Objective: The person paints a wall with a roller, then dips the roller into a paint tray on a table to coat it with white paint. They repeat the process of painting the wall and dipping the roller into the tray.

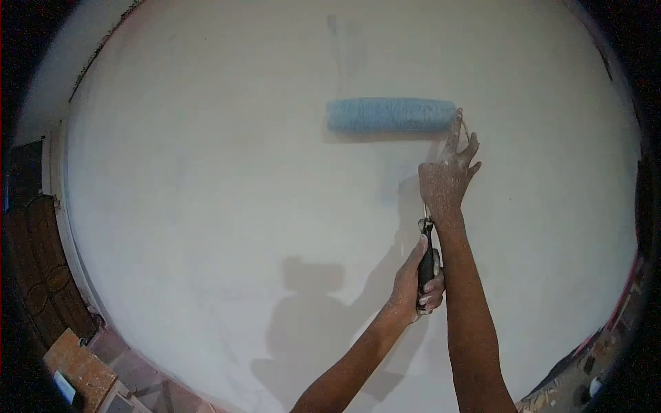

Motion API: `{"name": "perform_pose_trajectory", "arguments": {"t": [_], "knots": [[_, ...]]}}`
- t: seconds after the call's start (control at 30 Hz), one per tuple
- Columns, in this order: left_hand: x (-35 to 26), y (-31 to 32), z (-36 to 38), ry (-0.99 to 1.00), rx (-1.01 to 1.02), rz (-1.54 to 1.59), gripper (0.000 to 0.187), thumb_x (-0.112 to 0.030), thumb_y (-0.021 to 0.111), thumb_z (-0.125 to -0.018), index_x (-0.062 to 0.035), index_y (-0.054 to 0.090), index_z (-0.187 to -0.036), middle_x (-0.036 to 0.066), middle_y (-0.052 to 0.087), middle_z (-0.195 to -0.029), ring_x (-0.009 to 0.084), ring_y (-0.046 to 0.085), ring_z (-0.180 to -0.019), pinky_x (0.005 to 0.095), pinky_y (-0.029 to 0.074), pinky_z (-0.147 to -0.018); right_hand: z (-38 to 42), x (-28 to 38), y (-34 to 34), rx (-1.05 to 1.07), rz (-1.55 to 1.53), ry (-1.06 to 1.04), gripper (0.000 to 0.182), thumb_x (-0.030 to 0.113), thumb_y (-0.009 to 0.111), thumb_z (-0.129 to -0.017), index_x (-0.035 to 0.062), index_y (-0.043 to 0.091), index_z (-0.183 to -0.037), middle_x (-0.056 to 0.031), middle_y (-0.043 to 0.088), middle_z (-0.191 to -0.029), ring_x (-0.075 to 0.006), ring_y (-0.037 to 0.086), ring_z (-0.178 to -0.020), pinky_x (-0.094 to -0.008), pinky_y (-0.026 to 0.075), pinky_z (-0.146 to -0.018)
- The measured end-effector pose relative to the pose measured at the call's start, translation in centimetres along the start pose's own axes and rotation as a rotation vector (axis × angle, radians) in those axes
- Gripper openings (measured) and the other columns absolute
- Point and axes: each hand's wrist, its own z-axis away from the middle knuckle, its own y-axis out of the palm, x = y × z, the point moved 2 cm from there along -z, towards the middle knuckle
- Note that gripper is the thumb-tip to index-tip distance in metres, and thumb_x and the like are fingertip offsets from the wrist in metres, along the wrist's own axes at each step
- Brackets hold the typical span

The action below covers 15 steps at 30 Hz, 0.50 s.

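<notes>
A paint roller with a fluffy blue sleeve [392, 115] lies level in front of the pale wall [206, 193]. My left hand [418, 282] is wrapped around its black handle [425, 265], which points upward. Higher up, my right hand [447, 172] is speckled with white and has its fingers spread. Its index fingertip is right at the sleeve's right end, beside the thin metal frame [465, 128]. The back of this hand hides part of the frame between handle and sleeve.
A brown carved wooden door [43, 268] stands at the far left. Below it, a stained wooden board [82, 368] lies near the tiled floor [148, 378]. Shadows of a head and arms fall on the wall. Scattered debris [571, 378] covers the floor at lower right.
</notes>
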Motion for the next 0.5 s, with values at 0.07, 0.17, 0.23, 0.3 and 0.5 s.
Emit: {"name": "perform_pose_trajectory", "arguments": {"t": [0.07,0.17,0.23,0.3,0.5], "knots": [[-0.2,0.0,-0.3,0.004,0.004,0.001,0.045,-0.052,0.037,-0.087,-0.0139,0.042,-0.064,-0.002,0.031,-0.039,0.0104,0.029,-0.025,0.0249,0.026,-0.024,-0.4,-0.3,0.5,-0.004,-0.004,-0.041,0.099,0.023,0.063,-0.064,0.0181,-0.001,-0.140,-0.0360,0.017,-0.131,-0.0535,0.017,-0.122,-0.0678,0.018,-0.092],[-6.0,2.5,-5.1,0.102,-0.088,-0.125,0.046,-0.052,0.037,-0.087,-0.0133,0.041,-0.063,-0.001,0.033,-0.041,0.0094,0.029,-0.026,0.0236,0.025,-0.025,-8.0,0.6,3.1,-0.068,-0.044,-0.096,0.096,0.036,0.060,-0.068,0.0212,-0.003,-0.139,-0.0388,0.015,-0.130,-0.0544,0.016,-0.122,-0.0688,0.015,-0.092],[-11.8,4.6,-8.5,0.136,0.215,-0.181,0.046,-0.052,0.038,-0.087,-0.0134,0.041,-0.063,-0.004,0.033,-0.043,0.0081,0.028,-0.029,0.0224,0.024,-0.025,-14.4,2.5,3.4,-0.067,-0.058,-0.007,0.091,0.044,0.054,-0.073,0.0239,-0.005,-0.139,-0.0410,0.013,-0.130,-0.0554,0.015,-0.122,-0.0682,0.011,-0.092],[-15.4,7.3,-9.4,0.140,0.203,-0.205,0.045,-0.050,0.037,-0.088,-0.0128,0.040,-0.063,-0.005,0.032,-0.042,0.0074,0.027,-0.029,0.0220,0.024,-0.025,-18.3,4.2,3.1,-0.076,-0.024,0.054,0.087,0.048,0.050,-0.076,0.0249,-0.005,-0.139,-0.0420,0.011,-0.130,-0.0564,0.013,-0.122,-0.0673,0.009,-0.093],[-10.8,2.7,-8.8,0.076,0.219,-0.171,0.045,-0.056,0.040,-0.084,-0.0159,0.037,-0.064,-0.003,0.031,-0.040,0.0091,0.029,-0.028,0.0236,0.023,-0.026,-13.5,2.4,4.1,-0.154,0.044,-0.035,0.086,0.041,0.053,-0.073,0.0234,0.000,-0.139,-0.0422,0.011,-0.129,-0.0579,0.013,-0.120,-0.0670,0.009,-0.094]]}}
